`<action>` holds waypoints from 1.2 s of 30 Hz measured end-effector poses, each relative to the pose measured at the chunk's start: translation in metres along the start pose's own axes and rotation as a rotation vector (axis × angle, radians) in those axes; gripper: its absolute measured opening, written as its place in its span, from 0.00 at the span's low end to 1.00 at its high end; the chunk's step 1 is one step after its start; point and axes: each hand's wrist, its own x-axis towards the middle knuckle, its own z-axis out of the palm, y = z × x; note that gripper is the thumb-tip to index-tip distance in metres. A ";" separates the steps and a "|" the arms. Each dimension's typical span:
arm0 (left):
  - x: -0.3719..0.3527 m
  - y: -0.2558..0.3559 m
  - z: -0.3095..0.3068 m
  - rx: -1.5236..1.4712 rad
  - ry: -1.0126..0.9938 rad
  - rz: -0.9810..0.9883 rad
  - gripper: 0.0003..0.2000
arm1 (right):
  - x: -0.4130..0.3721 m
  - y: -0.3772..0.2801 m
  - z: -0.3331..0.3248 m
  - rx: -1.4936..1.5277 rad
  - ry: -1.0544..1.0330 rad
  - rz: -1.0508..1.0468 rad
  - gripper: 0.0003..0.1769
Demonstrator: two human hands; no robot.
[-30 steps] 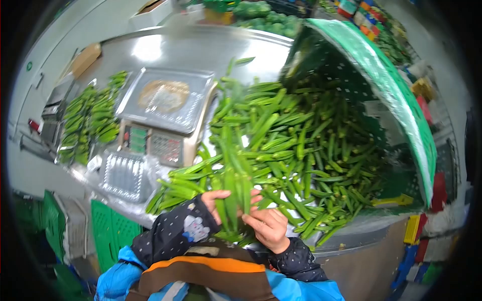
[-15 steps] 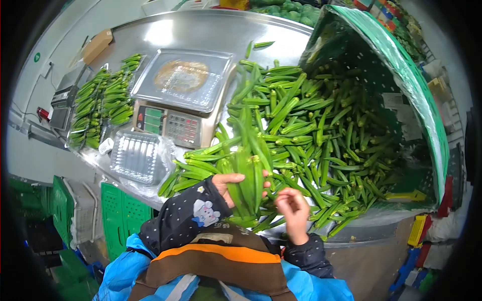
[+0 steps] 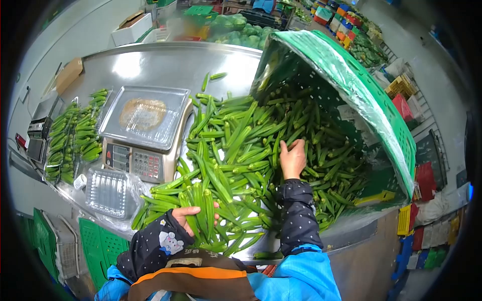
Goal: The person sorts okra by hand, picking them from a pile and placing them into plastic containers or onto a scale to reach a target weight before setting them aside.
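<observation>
A large heap of green okra spreads over the metal table and into a tipped green crate on the right. Several pods lie in my left hand, its fingers wrapped round them near the front edge. My right hand reaches to the pile at the crate's mouth, thumb and fingers close together on the okra; what they pinch, if anything, is too small to make out. Left of the heap stands a weighing scale with a clear tray on top.
Packed okra lies at the table's left, beside a stack of clear plastic trays in film. Green crates stand below left. Beyond the metal table are melons and a white box.
My right hand has moved from beside my left hand out to the okra at the crate. My left hand still holds its pods. The view has shifted, so the table appears further left and lower.
</observation>
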 end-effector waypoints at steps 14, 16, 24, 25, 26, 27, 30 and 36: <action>0.019 0.003 0.010 0.091 -0.054 0.199 0.25 | -0.161 -0.072 -0.095 1.190 -0.745 0.350 0.14; 0.017 0.003 0.015 0.059 -0.093 0.202 0.23 | -0.180 -0.089 -0.099 1.094 -0.810 0.241 0.14; -0.020 0.013 0.011 0.187 0.023 0.365 0.25 | -0.188 -0.146 -0.107 0.313 -0.597 -0.591 0.35; -0.024 0.013 0.011 0.184 0.015 0.370 0.25 | -0.190 -0.152 -0.100 0.308 -0.594 -0.599 0.35; -0.025 0.012 0.011 0.214 0.064 0.416 0.24 | -0.194 -0.156 -0.086 0.581 -0.762 -0.393 0.44; -0.026 0.013 0.011 0.246 0.112 0.470 0.23 | -0.196 -0.162 -0.071 0.851 -0.920 -0.180 0.53; -0.033 0.014 0.007 0.281 0.146 0.611 0.32 | -0.216 -0.173 -0.043 0.667 -1.019 -0.311 0.63; -0.067 0.050 0.023 0.288 0.176 0.623 0.35 | -0.182 -0.224 -0.023 0.898 -1.234 -0.200 0.50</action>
